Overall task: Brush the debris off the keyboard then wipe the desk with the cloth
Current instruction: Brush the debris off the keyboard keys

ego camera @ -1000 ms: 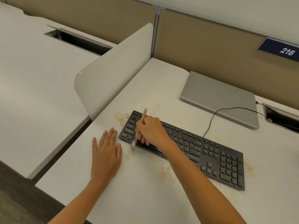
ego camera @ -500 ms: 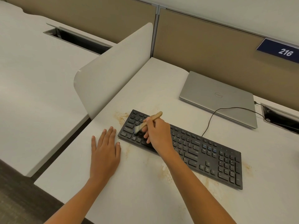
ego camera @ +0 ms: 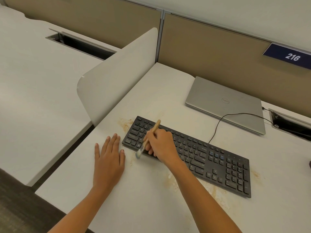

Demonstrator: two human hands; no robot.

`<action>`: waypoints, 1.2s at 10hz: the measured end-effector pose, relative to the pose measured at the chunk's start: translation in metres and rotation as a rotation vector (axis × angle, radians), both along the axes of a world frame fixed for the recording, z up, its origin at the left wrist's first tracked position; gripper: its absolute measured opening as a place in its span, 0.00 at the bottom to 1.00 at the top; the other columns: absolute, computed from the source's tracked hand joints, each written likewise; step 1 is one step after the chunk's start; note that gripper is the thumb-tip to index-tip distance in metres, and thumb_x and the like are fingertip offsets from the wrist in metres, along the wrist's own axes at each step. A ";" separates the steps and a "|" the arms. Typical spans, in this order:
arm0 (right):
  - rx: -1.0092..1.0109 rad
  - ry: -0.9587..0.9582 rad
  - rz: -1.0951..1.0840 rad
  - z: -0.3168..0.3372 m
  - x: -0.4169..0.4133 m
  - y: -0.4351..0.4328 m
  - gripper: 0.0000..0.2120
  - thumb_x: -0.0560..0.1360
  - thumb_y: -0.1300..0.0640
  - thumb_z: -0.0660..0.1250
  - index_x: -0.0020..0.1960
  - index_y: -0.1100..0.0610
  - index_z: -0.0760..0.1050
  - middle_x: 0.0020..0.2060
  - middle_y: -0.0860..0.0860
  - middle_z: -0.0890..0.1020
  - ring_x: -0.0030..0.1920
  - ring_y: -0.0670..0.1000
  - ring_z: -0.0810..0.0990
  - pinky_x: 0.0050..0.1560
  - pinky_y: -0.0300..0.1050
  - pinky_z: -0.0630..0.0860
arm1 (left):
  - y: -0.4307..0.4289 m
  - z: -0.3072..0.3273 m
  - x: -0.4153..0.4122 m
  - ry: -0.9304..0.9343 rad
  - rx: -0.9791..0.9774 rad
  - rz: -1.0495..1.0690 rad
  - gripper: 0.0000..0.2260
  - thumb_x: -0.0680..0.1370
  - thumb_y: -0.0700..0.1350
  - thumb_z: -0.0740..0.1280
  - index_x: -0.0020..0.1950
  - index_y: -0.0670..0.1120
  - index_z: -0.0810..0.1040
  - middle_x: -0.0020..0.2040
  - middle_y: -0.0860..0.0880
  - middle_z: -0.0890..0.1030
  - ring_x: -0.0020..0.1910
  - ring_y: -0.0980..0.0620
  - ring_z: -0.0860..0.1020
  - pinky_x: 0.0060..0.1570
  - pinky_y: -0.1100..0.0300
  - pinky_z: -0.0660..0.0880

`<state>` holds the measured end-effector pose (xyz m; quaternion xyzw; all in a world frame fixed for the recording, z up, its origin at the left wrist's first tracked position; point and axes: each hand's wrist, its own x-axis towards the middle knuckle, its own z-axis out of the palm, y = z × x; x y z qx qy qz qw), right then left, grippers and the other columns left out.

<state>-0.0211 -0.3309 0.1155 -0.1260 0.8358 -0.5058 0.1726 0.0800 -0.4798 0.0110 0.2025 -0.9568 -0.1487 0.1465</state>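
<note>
A white rounded divider (ego camera: 117,76) stands upright between two pale desktops: the desk (ego camera: 156,91) to its right, a neighbouring desk (ego camera: 37,84) to its left, the latter with a cable hatch (ego camera: 80,42), lid raised. Behind the divider run tan partition panels (ego camera: 210,52), joined by a grey metal post (ego camera: 160,31) at its far end. Well to its right a blue plate (ego camera: 289,56) on them reads 216. Above the panels is a pale wall (ego camera: 235,12). Below the divider's near end the floor (ego camera: 18,207) looks like dark carpet, though blurred.
</note>
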 end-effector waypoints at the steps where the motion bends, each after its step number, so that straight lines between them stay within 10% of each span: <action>1: -0.011 0.130 -0.206 0.000 -0.013 0.008 0.14 0.83 0.53 0.55 0.46 0.54 0.77 0.36 0.51 0.83 0.27 0.47 0.79 0.31 0.46 0.79 | 0.001 0.000 -0.001 -0.002 0.003 -0.001 0.27 0.81 0.52 0.47 0.77 0.44 0.65 0.77 0.47 0.66 0.77 0.47 0.62 0.76 0.41 0.51; 10: 0.250 0.056 0.071 0.008 -0.006 0.042 0.20 0.83 0.52 0.54 0.41 0.57 0.79 0.30 0.51 0.83 0.26 0.46 0.78 0.43 0.52 0.81 | 0.000 -0.001 0.001 0.009 0.011 -0.002 0.27 0.81 0.52 0.47 0.77 0.43 0.65 0.77 0.46 0.66 0.77 0.47 0.62 0.76 0.41 0.51; 12: 0.225 0.272 -0.201 0.009 0.002 0.072 0.18 0.83 0.51 0.53 0.40 0.48 0.76 0.33 0.47 0.82 0.31 0.51 0.80 0.38 0.48 0.79 | 0.001 0.000 0.000 0.014 0.016 -0.005 0.27 0.80 0.52 0.47 0.77 0.43 0.65 0.77 0.46 0.67 0.77 0.47 0.61 0.76 0.42 0.50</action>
